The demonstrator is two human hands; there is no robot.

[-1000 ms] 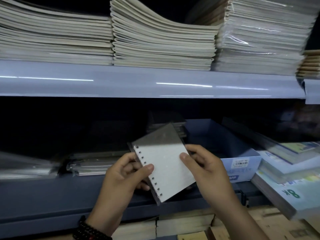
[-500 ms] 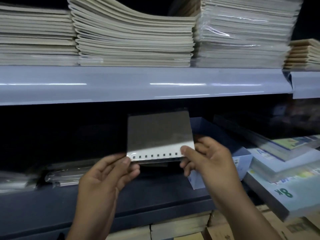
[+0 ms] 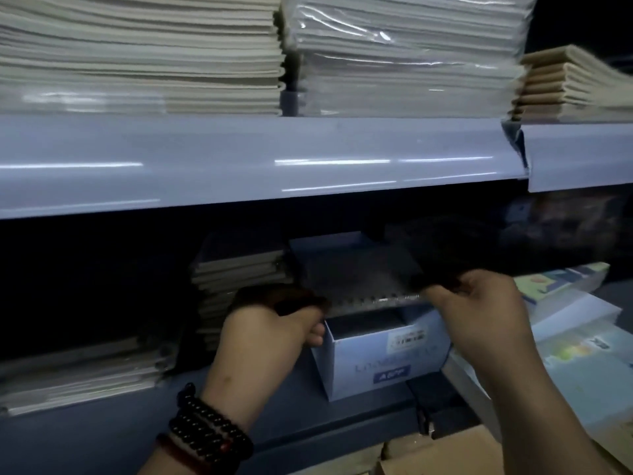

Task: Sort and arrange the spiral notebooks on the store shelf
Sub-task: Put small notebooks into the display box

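Grey-covered spiral notebook [image 3: 356,279] sits level at the centre of the frame, coil edge nearest the camera, just above the open blue box [image 3: 387,365] on the lower shelf [image 3: 102,440]. The left hand [image 3: 274,323] grips its left end; the right hand [image 3: 479,313] pinches its right end.

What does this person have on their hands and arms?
No gloves and no sleeves show. The wrist of the left hand carries bracelets: several loops of dark round beads, one bead reddish, with a reddish-brown band below them. The wrist and forearm of the right hand show nothing worn.
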